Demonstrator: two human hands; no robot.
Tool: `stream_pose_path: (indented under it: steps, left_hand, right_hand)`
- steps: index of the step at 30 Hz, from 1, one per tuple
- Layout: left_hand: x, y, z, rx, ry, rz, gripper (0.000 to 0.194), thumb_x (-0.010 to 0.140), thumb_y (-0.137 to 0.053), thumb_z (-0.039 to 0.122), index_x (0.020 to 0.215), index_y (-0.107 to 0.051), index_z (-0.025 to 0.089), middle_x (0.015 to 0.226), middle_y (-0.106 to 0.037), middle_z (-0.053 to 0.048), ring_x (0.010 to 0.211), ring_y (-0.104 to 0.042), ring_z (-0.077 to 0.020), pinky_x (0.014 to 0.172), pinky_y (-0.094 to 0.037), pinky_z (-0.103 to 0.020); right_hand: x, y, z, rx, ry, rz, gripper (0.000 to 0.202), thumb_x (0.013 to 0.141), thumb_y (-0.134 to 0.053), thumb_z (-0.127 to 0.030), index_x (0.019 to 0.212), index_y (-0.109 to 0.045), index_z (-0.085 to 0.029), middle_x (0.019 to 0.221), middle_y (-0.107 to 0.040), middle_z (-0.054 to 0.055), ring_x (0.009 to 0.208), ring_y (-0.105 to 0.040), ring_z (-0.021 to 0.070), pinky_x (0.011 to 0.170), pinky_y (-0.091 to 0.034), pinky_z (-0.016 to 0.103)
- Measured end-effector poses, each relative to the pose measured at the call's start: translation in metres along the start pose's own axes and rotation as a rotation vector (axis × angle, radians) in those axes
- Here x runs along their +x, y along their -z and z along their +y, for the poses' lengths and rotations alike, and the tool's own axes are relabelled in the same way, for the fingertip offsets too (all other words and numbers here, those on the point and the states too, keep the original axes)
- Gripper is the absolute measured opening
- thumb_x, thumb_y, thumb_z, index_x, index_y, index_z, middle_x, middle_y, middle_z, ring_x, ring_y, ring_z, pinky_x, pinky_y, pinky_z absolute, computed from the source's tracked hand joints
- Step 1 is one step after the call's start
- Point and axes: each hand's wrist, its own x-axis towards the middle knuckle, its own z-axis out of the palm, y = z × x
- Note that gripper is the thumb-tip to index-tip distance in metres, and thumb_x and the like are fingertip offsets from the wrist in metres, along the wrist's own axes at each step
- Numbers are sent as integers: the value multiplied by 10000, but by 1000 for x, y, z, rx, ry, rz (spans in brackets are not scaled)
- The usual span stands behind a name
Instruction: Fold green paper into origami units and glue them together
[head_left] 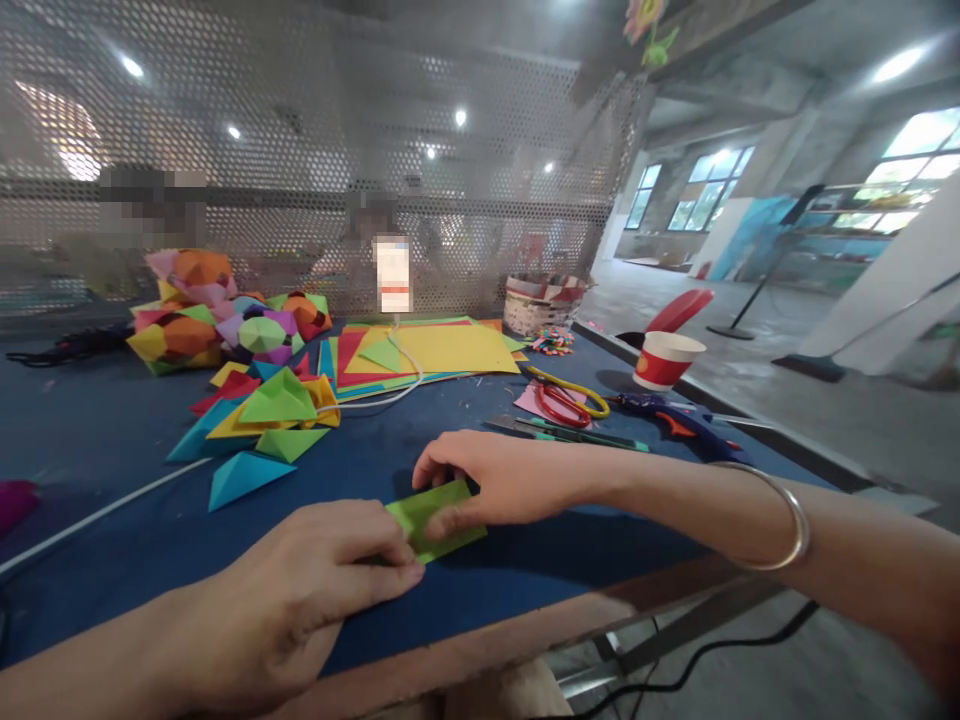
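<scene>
A green folded paper strip (pixel 451 542) lies on the blue table near its front edge. My left hand (pixel 322 560) pinches the strip's left end, thumb and bent fingers together. From the right, my right hand (pixel 502 475) reaches over it, thumb pressed on the paper and fingers curled around its far side. Left of the hands is a heap of folded paper pieces, among them a blue piece (pixel 247 478) and a green piece (pixel 279 398). Beyond the hands lies a stack of coloured paper sheets (pixel 457 348).
Behind my right forearm lie scissors (pixel 562 405), a thin cutter (pixel 562 432) and a glue gun (pixel 675 420). A paper cup (pixel 667 360) and a basket (pixel 541 304) stand farther back. Colourful paper balls (pixel 225 320) sit back left; a white cable (pixel 112 512) crosses the table.
</scene>
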Motion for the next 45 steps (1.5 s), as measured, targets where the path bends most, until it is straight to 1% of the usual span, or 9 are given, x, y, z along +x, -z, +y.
stream_pose_path:
  steps: [2, 6, 10, 12, 18, 23, 33, 39, 45]
  left_hand:
    - [-3, -1, -1, -9, 4, -17, 481, 811, -379, -49, 1106, -637, 231, 992, -785, -23, 868, -769, -148, 776, -596, -215]
    - [-12, -6, -7, -49, 77, 122, 410, 835, -399, -61, 1009, -634, 227, 951, -728, -25, 836, -728, -128, 748, -566, -195]
    - [-16, -4, -13, -40, 432, 321, 317, 1003, -466, 66, 1028, -705, 273, 1121, -696, -21, 1022, -694, -141, 888, -542, -218]
    - [-14, -2, -17, -116, 610, 394, 199, 1027, -548, 218, 1049, -732, 292, 1155, -703, -10, 1063, -684, -174, 930, -543, -257]
    - [-5, -5, -31, -752, 1089, 207, 436, 939, -654, 631, 1113, -728, 238, 1014, -762, -40, 961, -723, -235, 749, -570, -285]
    - [-8, -10, -29, -1018, 1025, 77, 454, 911, -734, 628, 1189, -704, 271, 1156, -766, -10, 1138, -701, -227, 929, -534, -280]
    - [-7, -8, -26, -1281, 1057, 16, 663, 805, -844, 638, 1289, -621, 243, 1101, -777, -60, 1001, -758, -263, 771, -593, -300]
    - [-1, -5, -21, -1238, 1130, 20, 703, 858, -760, 700, 1376, -615, 248, 1105, -790, -64, 898, -772, -229, 805, -606, -322]
    - [-1, -6, -26, -1172, 1074, 164, 546, 798, -893, 536, 1217, -708, 238, 1172, -798, -50, 1039, -753, -233, 922, -580, -294]
  right_hand:
    - [7, -2, -1, -12, -2, -61, 455, 829, -862, -345, 1199, -702, -133, 1103, -718, 75, 900, -641, 191, 730, -479, 270]
    - [16, -7, 2, 47, 83, -64, 208, 888, -818, -319, 982, -753, -145, 900, -701, 7, 790, -601, 146, 677, -431, 240]
    - [21, -19, 10, -6, 216, 253, 34, 898, -777, -140, 926, -771, -158, 884, -739, 18, 852, -630, 165, 756, -432, 257]
    - [22, -26, 14, -131, 304, 413, 135, 893, -727, -50, 918, -779, -172, 904, -760, 36, 891, -641, 186, 788, -415, 288]
    - [18, -40, 20, -332, 595, 677, 265, 971, -537, -1, 1050, -737, -155, 866, -760, 39, 840, -628, 170, 855, -423, 324]
    - [12, -43, 16, -414, 681, 709, 391, 954, -436, 34, 1229, -645, -148, 892, -763, 36, 881, -646, 166, 907, -471, 316]
    - [11, -42, 19, -449, 779, 735, 562, 849, -403, 49, 1348, -581, -139, 965, -803, 10, 1024, -694, 158, 993, -477, 288]
    - [4, -37, 18, -609, 821, 851, 259, 1074, -428, -118, 1099, -678, -180, 1315, -769, 37, 1270, -624, 164, 1055, -485, 345]
    - [-5, -35, 12, -651, 753, 877, 255, 1078, -490, -153, 972, -685, -278, 1225, -797, -57, 1177, -664, 165, 1045, -462, 370]
